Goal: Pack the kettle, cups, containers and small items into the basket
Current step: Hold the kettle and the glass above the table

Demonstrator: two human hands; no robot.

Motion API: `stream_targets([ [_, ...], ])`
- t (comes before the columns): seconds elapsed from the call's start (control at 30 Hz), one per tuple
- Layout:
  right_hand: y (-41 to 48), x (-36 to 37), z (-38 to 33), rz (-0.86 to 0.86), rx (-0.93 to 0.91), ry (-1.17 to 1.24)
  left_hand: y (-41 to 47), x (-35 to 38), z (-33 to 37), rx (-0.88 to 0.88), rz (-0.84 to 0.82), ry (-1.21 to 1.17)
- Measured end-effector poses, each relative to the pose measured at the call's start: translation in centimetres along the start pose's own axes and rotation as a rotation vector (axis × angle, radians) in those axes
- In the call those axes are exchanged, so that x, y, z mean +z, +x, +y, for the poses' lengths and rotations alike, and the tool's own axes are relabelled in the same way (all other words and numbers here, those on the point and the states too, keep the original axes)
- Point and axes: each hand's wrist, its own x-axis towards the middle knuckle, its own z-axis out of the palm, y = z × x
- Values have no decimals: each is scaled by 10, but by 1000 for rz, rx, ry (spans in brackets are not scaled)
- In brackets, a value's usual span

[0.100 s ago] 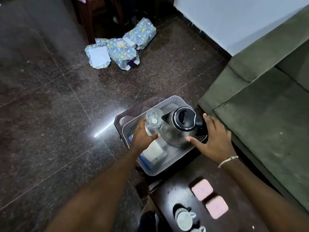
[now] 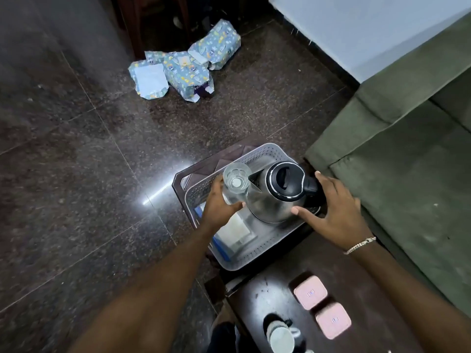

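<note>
A steel kettle [image 2: 267,200] with a black lid stands inside the grey perforated basket [image 2: 257,256], which rests on a dark stool. My right hand [image 2: 331,212] lies spread against the kettle's right side and handle, fingers apart. My left hand [image 2: 219,205] grips a clear glass [image 2: 235,179] upright over the basket's left part, just beside the kettle's spout. A white and blue packet [image 2: 234,233] lies in the basket's near end. Two pink square containers [image 2: 309,293] [image 2: 332,320] and a cup [image 2: 281,338] sit on the dark table below.
A green sofa [image 2: 397,161] runs along the right, close to the basket. Several patterned blue packs [image 2: 183,67] lie on the polished dark floor farther off. A pale wall [image 2: 356,29] stands at the top right.
</note>
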Motion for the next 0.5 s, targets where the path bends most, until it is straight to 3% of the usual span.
stream_targets([
  [0.27,28,1,27,-132,-71,293,19,17,-7,13,64,-142],
  [0.5,48,11,32,-115,-12,655,32,27,-14,8,143,-19],
])
